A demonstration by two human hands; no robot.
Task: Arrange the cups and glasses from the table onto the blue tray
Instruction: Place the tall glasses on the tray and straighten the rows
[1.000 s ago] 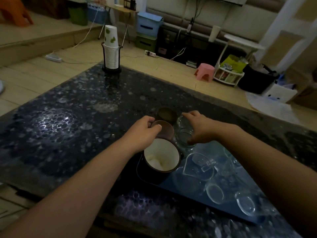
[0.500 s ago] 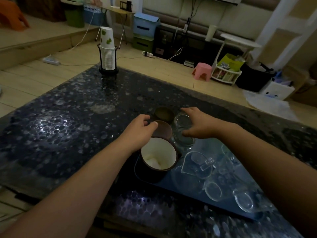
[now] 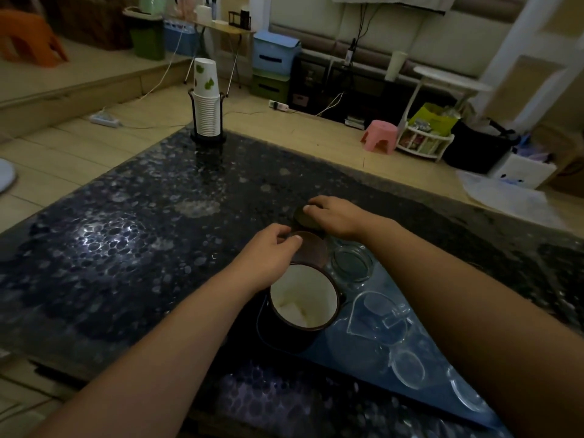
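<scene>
The left hand [image 3: 268, 256] is curling round the rim of a small brown cup [image 3: 311, 249], thumb lying across the near edge and fingers wrapped on the far side. The right hand [image 3: 336, 216] is reaching just past it, fingers bent over the rim of a second, darker cup [image 3: 301, 218] that is standing on the table behind the first; whether it is actually gripping or only touching, I cannot tell.

Just in front of the left hand a dark enamel mug [image 3: 301, 306] with a white inside is sitting at the left corner of the blue tray [image 3: 357, 352]. Beside the brown cup, under the right forearm, a clear round glass [image 3: 350, 262] is resting at the tray's far corner. More clear glassware is lying further along the tray: a handled glass cup [image 3: 377, 316] and smaller glasses [image 3: 407, 369] near the right edge.

The tray is lying on a dark table [image 3: 132, 245] with a glossy pebble-patterned top that is catching a bright reflection on its left side. At the far corner a stack of paper cups [image 3: 207, 101] is standing in a black wire holder.

Beyond, the room is showing a pale wooden floor [image 3: 63, 147] with a power strip [image 3: 104, 119] and trailing cords, a pink stool [image 3: 379, 135], a white side table [image 3: 452, 80], blue and green storage boxes [image 3: 275, 66], a green bin [image 3: 147, 39] and an orange stool [image 3: 27, 36] on a raised step.
</scene>
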